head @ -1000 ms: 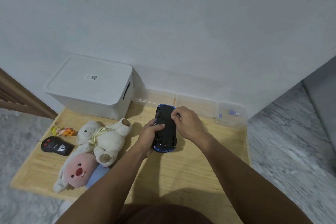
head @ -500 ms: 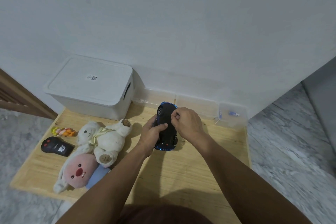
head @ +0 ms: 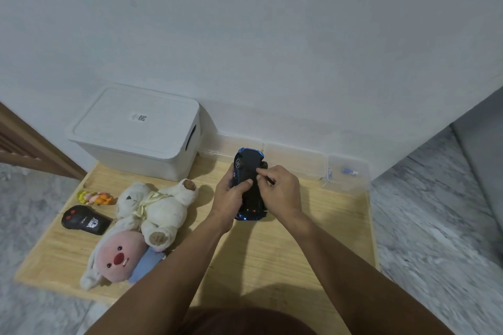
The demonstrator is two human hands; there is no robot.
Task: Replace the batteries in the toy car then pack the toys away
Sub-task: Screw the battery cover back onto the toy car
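Note:
The blue toy car (head: 246, 160) is turned upside down, black underside facing me, its rear end resting on the wooden table (head: 272, 258). My left hand (head: 231, 196) grips the car's left side, thumb across the underside. My right hand (head: 281, 190) has its fingers curled at the middle of the underside and pinches a thin dark tool (head: 270, 180) whose end sticks out past the knuckles. What the fingertips touch is hidden. A small blue item (head: 349, 171) lies in a clear tub (head: 353, 185) at the back right.
A white lidded storage box (head: 136, 128) stands at the back left. On the left lie a white plush bear (head: 160, 207), a pink plush (head: 119, 255), a black remote (head: 84, 219) and a small colourful figure (head: 94, 196). More clear tubs (head: 294, 163) line the wall.
The car has tilted a little more upright in my left hand. My right hand's fingers have shifted on the underside, and the thin dark tool's end now shows.

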